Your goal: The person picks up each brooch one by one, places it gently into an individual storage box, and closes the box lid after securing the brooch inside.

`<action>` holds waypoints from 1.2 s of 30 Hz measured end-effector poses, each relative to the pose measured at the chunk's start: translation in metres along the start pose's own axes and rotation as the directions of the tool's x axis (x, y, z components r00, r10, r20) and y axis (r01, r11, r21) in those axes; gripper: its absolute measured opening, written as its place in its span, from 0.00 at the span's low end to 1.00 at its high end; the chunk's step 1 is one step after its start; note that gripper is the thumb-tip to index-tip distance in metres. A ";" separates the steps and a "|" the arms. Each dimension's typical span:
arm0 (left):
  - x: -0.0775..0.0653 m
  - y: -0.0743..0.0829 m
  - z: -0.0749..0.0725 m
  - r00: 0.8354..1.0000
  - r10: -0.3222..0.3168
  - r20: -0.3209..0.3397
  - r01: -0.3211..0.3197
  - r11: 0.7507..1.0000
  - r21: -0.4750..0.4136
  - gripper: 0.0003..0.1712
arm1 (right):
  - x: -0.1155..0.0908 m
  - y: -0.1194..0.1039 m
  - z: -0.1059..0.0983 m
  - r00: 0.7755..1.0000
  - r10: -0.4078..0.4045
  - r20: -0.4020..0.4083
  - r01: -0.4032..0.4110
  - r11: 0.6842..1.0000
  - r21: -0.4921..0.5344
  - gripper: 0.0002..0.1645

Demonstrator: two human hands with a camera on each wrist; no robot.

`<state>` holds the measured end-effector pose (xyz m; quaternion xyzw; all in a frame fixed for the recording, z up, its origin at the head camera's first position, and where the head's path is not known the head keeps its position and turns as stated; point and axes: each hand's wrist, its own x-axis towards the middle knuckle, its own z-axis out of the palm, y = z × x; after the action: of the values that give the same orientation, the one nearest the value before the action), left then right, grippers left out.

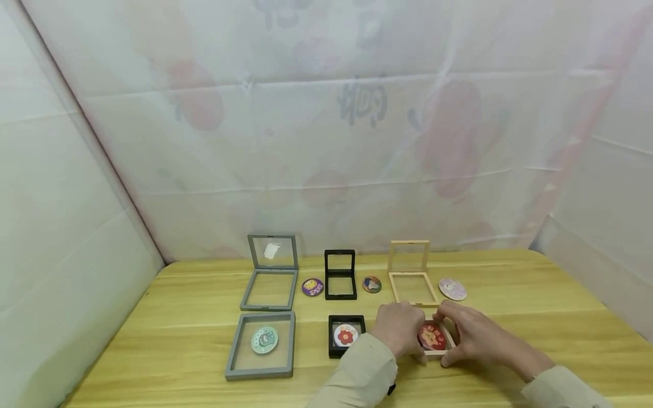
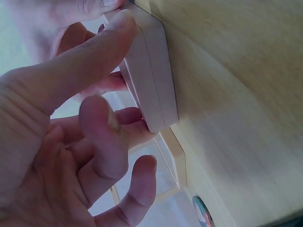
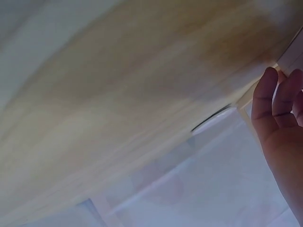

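At the front right of the table, both hands are around a small beige display frame (image 2: 154,75), which lies with its two halves together. Inside it shows a round red badge (image 1: 432,336) with a yellow figure. My left hand (image 1: 399,327) grips its left side, thumb at the near edge and a finger at the far edge. On the right side, my right hand (image 1: 471,335) holds it between thumb and fingers. The right wrist view catches only part of the right hand (image 3: 284,123), with most of the frame cut off.
Behind stand an opened beige frame (image 1: 433,292), an opened black frame (image 1: 340,297) and an opened grey frame (image 1: 245,296). Pink (image 1: 452,289), multicoloured (image 1: 372,284) and purple (image 1: 313,287) badges lie beside them. Left are a black frame (image 1: 331,337) and a grey frame (image 1: 291,345), each holding a badge.
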<state>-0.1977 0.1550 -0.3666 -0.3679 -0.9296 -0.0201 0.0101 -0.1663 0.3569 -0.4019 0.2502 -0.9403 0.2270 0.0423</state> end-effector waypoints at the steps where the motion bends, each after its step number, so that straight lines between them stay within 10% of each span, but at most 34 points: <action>1: 0.000 0.000 0.001 1.000 -0.001 0.001 0.001 1.000 0.003 0.27 | 0.000 0.000 0.000 1.000 0.004 0.005 -0.004 1.000 -0.006 0.39; 36: -0.003 0.000 0.003 1.000 -0.014 0.002 0.014 1.000 0.006 0.23 | 0.002 0.003 -0.001 0.999 -0.030 0.032 0.031 0.999 -0.013 0.40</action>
<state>-0.1958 0.1535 -0.3699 -0.3615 -0.9322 -0.0171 0.0099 -0.1695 0.3586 -0.4017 0.2679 -0.9384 0.2159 0.0322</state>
